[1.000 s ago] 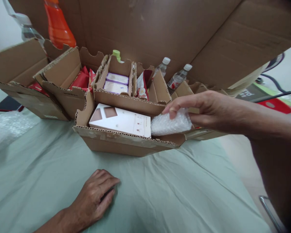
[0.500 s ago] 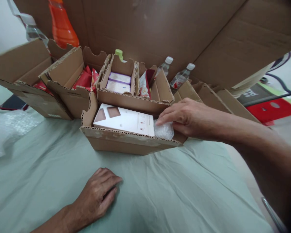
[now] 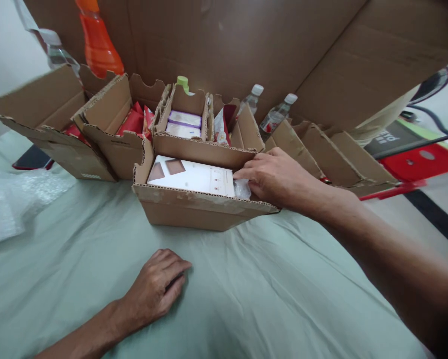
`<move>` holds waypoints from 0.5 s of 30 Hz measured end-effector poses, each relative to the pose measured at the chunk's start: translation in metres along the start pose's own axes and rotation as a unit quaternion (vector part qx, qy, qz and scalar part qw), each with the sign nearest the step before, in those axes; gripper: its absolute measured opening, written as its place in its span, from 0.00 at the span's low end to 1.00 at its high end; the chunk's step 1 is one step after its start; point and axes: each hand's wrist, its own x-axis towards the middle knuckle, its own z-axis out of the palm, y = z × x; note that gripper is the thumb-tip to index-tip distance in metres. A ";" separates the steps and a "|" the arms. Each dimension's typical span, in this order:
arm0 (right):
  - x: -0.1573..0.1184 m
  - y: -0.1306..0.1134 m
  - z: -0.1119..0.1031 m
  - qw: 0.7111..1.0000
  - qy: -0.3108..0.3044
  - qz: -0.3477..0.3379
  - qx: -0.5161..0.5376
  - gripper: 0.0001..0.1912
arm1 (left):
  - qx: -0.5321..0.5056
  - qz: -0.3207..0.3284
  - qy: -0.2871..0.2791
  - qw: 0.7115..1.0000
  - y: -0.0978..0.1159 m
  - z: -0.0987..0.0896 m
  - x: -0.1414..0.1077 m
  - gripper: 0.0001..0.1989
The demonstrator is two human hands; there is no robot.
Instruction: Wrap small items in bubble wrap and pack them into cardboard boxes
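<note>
My right hand (image 3: 274, 174) reaches into the right end of an open cardboard box (image 3: 182, 219), fingers bent and closed on a piece of bubble wrap (image 3: 242, 189). Part of the wrap is hidden under the fingers. Beside it, filling most of the box, lies a white carton (image 3: 194, 175) with brown squares printed on its left end. My left hand (image 3: 158, 281) rests on the green sheet (image 3: 246, 284) in front of the box. Its thumb is apart from the loosely bent fingers, and nothing shows in it.
Behind stand more cardboard bins (image 3: 112, 149), holding red packets (image 3: 132, 121) and purple-edged packs (image 3: 184, 119). Bottles, one orange (image 3: 100, 47), line a big cardboard panel (image 3: 216, 45). Loose bubble wrap (image 3: 18, 199) and a dark phone (image 3: 33, 157) lie left. A red object (image 3: 418, 169) is at right.
My right hand has pushed the bubble wrap lower into the box, beside the white carton, so less of it shows. My left hand stays on the sheet. The view has shifted slightly.
</note>
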 end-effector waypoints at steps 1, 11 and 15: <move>-0.001 -0.001 -0.003 1.000 -0.004 -0.008 -0.001 0.12 | 0.002 0.003 0.005 1.000 0.000 0.000 0.001 0.11; -0.106 -0.049 0.009 0.875 0.351 0.266 0.200 0.05 | 0.034 -0.217 0.262 0.940 0.015 -0.066 0.004 0.18; -0.101 -0.084 0.056 0.835 0.240 0.296 0.396 0.24 | -0.091 -0.296 0.256 0.916 -0.005 -0.083 0.032 0.39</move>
